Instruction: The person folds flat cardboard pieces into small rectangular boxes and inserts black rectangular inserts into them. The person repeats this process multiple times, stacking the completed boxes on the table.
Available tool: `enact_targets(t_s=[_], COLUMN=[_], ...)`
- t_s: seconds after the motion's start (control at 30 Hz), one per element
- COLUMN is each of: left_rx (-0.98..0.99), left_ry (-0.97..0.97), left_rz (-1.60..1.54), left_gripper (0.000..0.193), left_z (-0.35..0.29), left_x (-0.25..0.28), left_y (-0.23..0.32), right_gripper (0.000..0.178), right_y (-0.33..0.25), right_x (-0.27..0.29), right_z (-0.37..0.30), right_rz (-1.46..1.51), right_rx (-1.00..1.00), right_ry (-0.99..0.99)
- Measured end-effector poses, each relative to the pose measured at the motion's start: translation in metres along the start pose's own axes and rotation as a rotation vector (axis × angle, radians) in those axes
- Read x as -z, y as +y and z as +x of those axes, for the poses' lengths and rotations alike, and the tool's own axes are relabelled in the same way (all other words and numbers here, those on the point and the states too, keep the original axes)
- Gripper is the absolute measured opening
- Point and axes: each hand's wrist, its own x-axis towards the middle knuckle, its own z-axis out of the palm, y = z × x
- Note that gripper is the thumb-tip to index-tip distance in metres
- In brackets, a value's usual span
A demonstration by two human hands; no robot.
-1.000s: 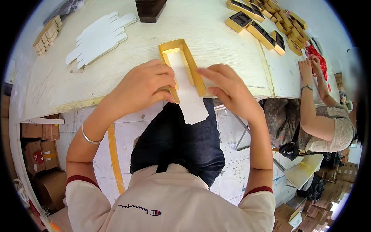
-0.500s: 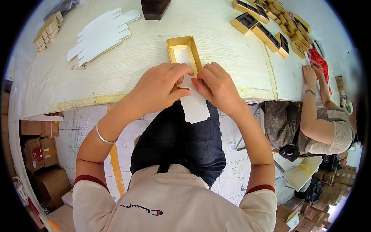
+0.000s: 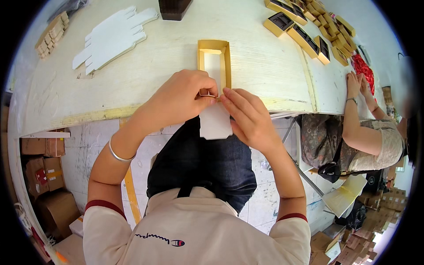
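Observation:
A partly folded cardboard box [image 3: 227,66], gold on its walls and white on its floor, lies at the table's near edge. From its near end a white flap [image 3: 215,124] hangs over the edge above my lap. My left hand [image 3: 187,95] is closed on the near left corner, pinching a small folded tab between thumb and fingers. My right hand [image 3: 248,115] grips the near right corner, its fingertips pressed to the gold wall and its thumb beside the white flap. Fingers partly hide the near end.
Flat white box blanks [image 3: 112,39] lie stacked at the left, with a row of pale pieces [image 3: 52,34] beyond. A dark brown container [image 3: 174,9] stands at the back. Gold boxes with black inserts [image 3: 304,40] crowd the right. A co-worker's hands [image 3: 357,84] touch red material [image 3: 364,70].
The box has turned a little and now sits straighter. My left fingers have drawn in around the near tab, and my right fingers have straightened along the near right corner.

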Motion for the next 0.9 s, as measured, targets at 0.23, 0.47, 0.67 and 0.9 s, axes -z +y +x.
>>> enact_targets(t_s=[0.23, 0.47, 0.67, 0.9], left_rx=[0.329, 0.013, -0.164, -0.039], left_ry=[-0.100, 0.149, 0.277, 0.242], left_rz=[-0.799, -0.087, 0.074, 0.085], left_gripper=[0.027, 0.035, 0.035, 0.012], left_z=[0.004, -0.002, 0.004, -0.007], left_x=[0.015, -0.014, -0.023, -0.024], left_y=[0.004, 0.004, 0.000, 0.001], right_gripper=[0.030, 0.039, 0.020, 0.012], right_y=[0.018, 0.014, 0.012, 0.016], right_x=[-0.013, -0.013, -0.011, -0.014], right_z=[0.011, 0.023, 0.025, 0.020], right_rz=[0.734, 0.619, 0.510, 0.127], right_rx=[-0.592, -0.553, -0.452, -0.194], right_ry=[0.203, 0.207, 0.116, 0.071])
